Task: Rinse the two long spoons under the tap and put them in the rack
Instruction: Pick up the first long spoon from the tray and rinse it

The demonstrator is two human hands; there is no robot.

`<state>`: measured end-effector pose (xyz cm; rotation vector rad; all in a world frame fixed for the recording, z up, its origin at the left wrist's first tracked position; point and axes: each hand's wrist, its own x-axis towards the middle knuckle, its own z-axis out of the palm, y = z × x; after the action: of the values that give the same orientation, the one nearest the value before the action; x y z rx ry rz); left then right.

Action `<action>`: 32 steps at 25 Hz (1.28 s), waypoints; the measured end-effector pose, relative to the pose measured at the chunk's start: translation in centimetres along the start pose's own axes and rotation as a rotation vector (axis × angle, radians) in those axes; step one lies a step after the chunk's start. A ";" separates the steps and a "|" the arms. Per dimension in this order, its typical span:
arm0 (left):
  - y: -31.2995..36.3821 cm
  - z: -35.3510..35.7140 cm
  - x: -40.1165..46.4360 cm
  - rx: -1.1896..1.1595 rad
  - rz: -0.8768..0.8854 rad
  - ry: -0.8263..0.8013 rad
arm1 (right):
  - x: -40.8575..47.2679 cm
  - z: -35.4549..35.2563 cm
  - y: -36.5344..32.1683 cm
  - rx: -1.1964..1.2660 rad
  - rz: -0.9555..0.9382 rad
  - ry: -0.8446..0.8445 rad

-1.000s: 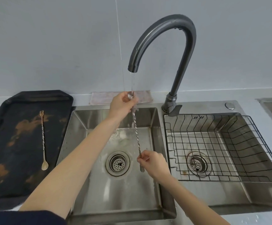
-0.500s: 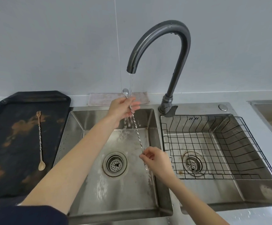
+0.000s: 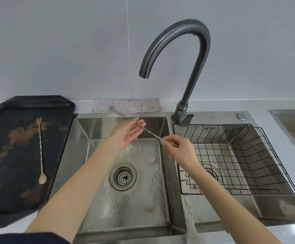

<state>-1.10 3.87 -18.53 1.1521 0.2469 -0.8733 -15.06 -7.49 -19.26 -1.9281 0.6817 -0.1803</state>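
A silver long spoon (image 3: pixel 152 133) with a twisted shaft slants across the left sink, its blurred bowl end pointing back-left. My right hand (image 3: pixel 180 152) pinches its near end, close to the divider between the basins. My left hand (image 3: pixel 127 132) is palm up with fingers spread; the shaft lies across its fingertips, where the tap's (image 3: pixel 178 50) thin water stream lands. A second, gold long spoon (image 3: pixel 41 150) lies alone on the black tray (image 3: pixel 11 155) at the left. The black wire rack (image 3: pixel 231 126) sits in the right basin with nothing in it.
A steel double sink: the left basin (image 3: pixel 69 155) is wet, with a drain strainer (image 3: pixel 123 176). A pale cloth (image 3: pixel 129 105) lies behind it against the wall. Another steel basin edge (image 3: pixel 293 120) shows at the far right.
The silver spoon swung from near upright to a low slant. My right hand rose and moved right toward the divider. My left hand released its grip and turned palm up.
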 end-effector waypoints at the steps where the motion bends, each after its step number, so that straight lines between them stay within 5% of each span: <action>1: -0.1 -0.5 0.2 -0.088 -0.034 0.018 | 0.7 -0.2 -0.7 0.042 -0.003 -0.004; 8: -1.8 -3.8 0.8 -0.407 -0.188 0.153 | 5.6 2.2 -4.7 0.260 -0.016 -0.013; 13: -2.0 -5.0 0.7 -0.012 -0.275 0.173 | 7.5 4.8 -6.6 0.269 -0.010 -0.047; 17: -1.6 -4.0 0.4 0.602 0.152 0.236 | 7.9 4.8 -7.1 0.207 -0.035 -0.037; 20: -0.4 -1.9 0.0 0.813 0.466 0.139 | 7.4 4.3 -7.2 0.096 -0.093 -0.004; 32: 1.3 2.0 -0.1 1.031 0.693 0.117 | 7.1 1.6 -8.8 0.068 -0.202 0.014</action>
<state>-0.74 2.37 -16.70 2.0656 -0.5651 -0.2646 -5.23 -7.39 -13.53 -1.9304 0.4831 -0.3389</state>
